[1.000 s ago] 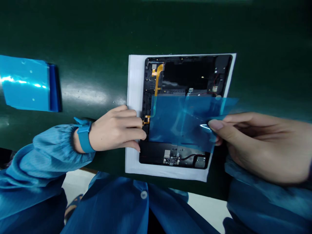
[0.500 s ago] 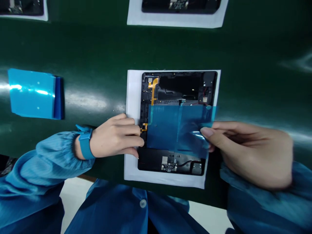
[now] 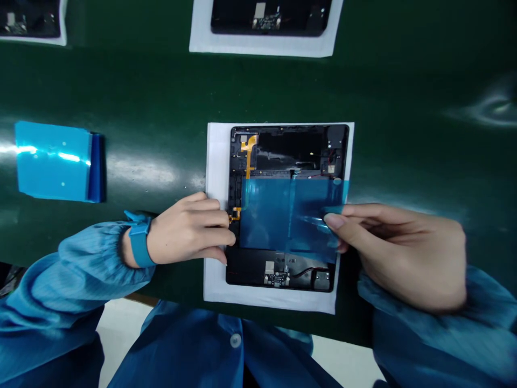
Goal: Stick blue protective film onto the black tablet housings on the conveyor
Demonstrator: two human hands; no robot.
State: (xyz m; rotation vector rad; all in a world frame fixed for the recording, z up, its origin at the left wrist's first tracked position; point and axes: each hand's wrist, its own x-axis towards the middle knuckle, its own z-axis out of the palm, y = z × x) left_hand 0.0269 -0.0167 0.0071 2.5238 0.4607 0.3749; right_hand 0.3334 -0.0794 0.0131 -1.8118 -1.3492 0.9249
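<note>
An opened tablet (image 3: 250,264) lies on a white foam sheet (image 3: 218,161), its circuit boards, wires and orange flex cable (image 3: 249,156) exposed. Across its middle spreads a see-through blue film (image 3: 266,215). My right hand (image 3: 404,248) pinches the film's right edge between thumb and fingers, over the tablet's right side. At the left edge, my left hand (image 3: 194,229) has its fingers curled against the tablet's frame, gripping it. The fingertips of the left hand are partly hidden from view.
On the left of the green table (image 3: 133,86) rests a stack of blue films (image 3: 54,161). Another opened tablet (image 3: 234,21) on white foam lies at the far side, and part of a further one (image 3: 32,27) shows at the top left.
My right hand and the film's right edge have shifted slightly left, and the film lies a little flatter over the tablet. My left hand stays at the tablet's edge. The whole view has shifted a bit.
</note>
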